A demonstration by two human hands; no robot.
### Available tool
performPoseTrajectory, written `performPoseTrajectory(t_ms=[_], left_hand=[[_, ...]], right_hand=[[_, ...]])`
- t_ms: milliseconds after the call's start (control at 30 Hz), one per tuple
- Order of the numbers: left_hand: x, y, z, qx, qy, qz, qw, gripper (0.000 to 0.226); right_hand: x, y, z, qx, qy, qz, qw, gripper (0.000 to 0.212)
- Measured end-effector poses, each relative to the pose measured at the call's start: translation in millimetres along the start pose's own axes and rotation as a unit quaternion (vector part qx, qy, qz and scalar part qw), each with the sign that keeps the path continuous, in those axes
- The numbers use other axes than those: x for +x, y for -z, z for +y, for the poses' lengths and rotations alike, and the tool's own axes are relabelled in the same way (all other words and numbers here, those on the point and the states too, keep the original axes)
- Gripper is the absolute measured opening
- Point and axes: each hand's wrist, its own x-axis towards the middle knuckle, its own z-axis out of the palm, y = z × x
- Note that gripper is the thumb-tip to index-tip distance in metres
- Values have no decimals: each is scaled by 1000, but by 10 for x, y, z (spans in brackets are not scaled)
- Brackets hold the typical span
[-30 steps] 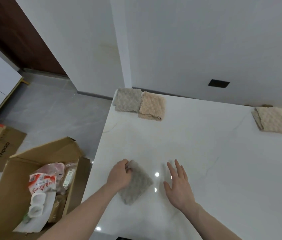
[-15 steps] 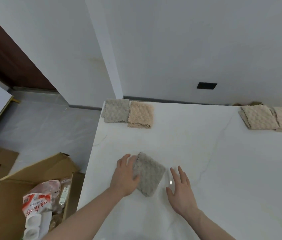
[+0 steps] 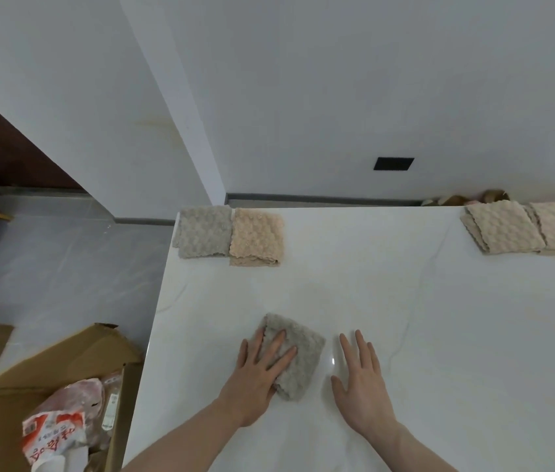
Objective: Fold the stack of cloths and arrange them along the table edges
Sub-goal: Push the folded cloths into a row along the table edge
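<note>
The white glossy marble-patterned table (image 3: 388,318) carries all cloths. On the floor to its left stands an open brown cardboard box (image 3: 47,369). Two folded cloths, grey textured (image 3: 203,236) and peach textured (image 3: 257,236), lie touching at the far left corner; further beige folded cloths (image 3: 504,226) lie along the far right edge. A small folded grey fleece cloth (image 3: 298,359) lies near the front edge. The left hand (image 3: 259,373) presses flat on it, fingers extended. The right hand (image 3: 359,379) rests released on the tabletop just beside the cloth.
</note>
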Motion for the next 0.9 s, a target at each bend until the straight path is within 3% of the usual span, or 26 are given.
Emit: performPoseTrajectory(t_ms=[333, 567, 900], left_hand=[[1260, 470, 327, -44, 37, 46, 997, 76], [2029, 906, 359, 13, 86, 73, 994, 76], [2521, 1136, 176, 88, 170, 84, 978, 81]], right_hand=[[740, 442, 188, -13, 5, 28, 1000, 84], [1279, 736, 301, -36, 8, 45, 998, 83], [1787, 993, 357, -62, 22, 48, 997, 83]])
